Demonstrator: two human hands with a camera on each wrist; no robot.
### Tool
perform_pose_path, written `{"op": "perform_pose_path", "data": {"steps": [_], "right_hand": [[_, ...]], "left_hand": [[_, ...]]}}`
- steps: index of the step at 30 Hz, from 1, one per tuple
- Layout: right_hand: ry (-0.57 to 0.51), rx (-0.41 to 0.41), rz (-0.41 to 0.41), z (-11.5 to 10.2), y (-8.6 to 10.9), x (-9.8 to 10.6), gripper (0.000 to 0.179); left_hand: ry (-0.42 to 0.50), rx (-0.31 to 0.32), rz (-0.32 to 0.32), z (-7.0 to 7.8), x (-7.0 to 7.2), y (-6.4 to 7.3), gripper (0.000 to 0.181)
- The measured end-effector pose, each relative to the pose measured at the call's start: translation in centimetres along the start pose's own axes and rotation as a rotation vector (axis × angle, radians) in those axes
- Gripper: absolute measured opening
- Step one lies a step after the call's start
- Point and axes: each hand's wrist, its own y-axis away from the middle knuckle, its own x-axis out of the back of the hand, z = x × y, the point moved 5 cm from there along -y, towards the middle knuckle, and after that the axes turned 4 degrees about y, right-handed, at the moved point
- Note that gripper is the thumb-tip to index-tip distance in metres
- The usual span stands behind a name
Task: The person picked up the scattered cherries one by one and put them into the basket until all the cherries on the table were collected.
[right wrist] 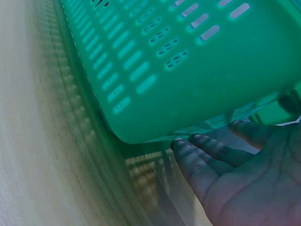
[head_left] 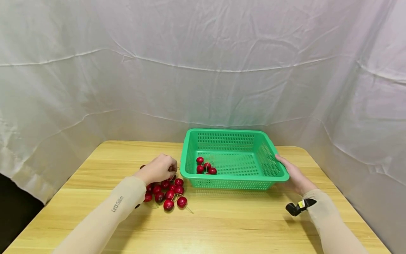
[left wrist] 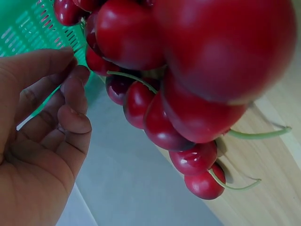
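There is 1 table (head_left: 222,225), 1 basket (head_left: 234,177), 1 left hand (head_left: 159,168) and 1 right hand (head_left: 295,176). At least 4 cherries (head_left: 200,161) are inside, at least 10 outside.

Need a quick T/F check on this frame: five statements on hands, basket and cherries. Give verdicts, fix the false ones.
1. The right hand touches the basket. True.
2. Every cherry is inside the basket. False: some cherries are in it, but others lie on the table.
3. The left hand is at the loose cherries. True.
4. In the head view, the cherries in the basket sit near its right end. False: they are near its left end.
5. At least one loose cherry has a green stem. True.
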Motion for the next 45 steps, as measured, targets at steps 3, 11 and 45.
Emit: {"op": "perform_pose_path", "data": {"steps": [3,11,45], "right_hand": [[0.001,0.004,-0.007,0.0,0.0,0.0,0.079],[-0.007,0.015,-0.012,0.0,0.0,0.0,0.075],[0.014,0.004,0.002,0.0,0.0,-0.1,0.082]], "left_hand": [[0.002,0.011,0.0,-0.1,0.1,0.1,0.015],[0.001,-0.002,0.01,-0.3,1.0,0.2,0.014],[0.045,0.021,0.097,-0.4,5.4,0.6,0.017]]}}
